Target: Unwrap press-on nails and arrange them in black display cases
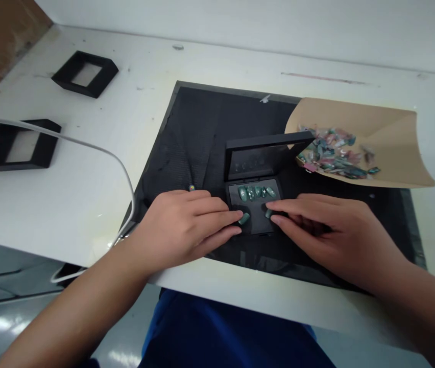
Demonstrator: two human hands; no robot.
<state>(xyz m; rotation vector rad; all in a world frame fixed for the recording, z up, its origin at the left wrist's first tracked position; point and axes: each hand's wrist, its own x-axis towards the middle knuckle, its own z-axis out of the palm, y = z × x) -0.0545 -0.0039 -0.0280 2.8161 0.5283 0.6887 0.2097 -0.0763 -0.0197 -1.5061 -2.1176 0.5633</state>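
Note:
A small black box (256, 223) lies on a black mat (198, 133), its hinged lid (265, 153) standing open. A row of several green false nails (256, 192) sits in the box's grey insert. My left hand (185, 227) rests on the mat at the box's left side, its fingertips pressing a green nail (244, 219) onto the insert. My right hand (324, 232) comes from the right, fingertips on another green nail (268, 213) at the lower row.
A sheet of brown paper (389, 138) at the right holds a heap of several coloured nails (334, 153). Two black box lids (18, 145) (85, 74) lie on the white table at the left. A white cable (98, 151) crosses the table's left part.

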